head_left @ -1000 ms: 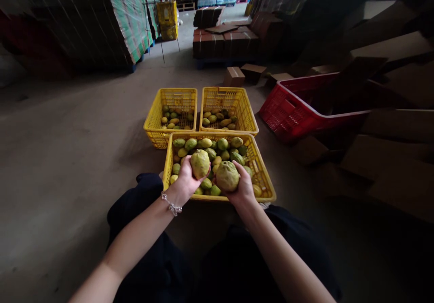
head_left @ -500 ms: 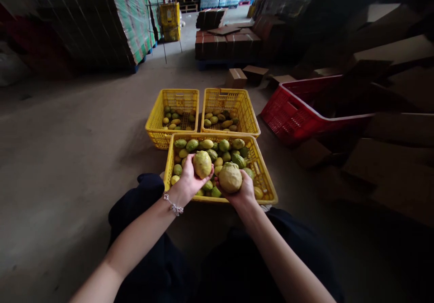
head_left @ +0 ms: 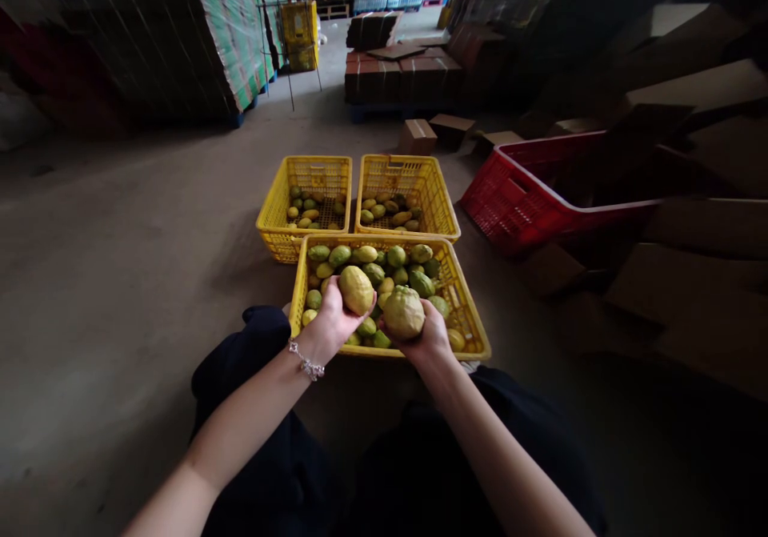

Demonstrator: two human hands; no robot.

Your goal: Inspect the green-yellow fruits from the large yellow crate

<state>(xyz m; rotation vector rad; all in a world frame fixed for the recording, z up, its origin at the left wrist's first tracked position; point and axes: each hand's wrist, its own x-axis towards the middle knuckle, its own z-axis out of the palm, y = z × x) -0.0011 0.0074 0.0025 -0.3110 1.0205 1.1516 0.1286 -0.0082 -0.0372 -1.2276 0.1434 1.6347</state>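
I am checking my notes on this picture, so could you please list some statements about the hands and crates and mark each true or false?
1. The left hand holds a yellowish fruit. True.
2. The right hand is empty. False: the right hand holds a knobbly pale-green fruit.
3. The bracelet is on the right arm. False: the bracelet is on the left arm.
4. The far-left yellow crate and the far-right yellow crate stand beyond the near yellow crate. True.
5. The red crate is left of all the yellow crates in front of the person. False: the red crate stands to their right.
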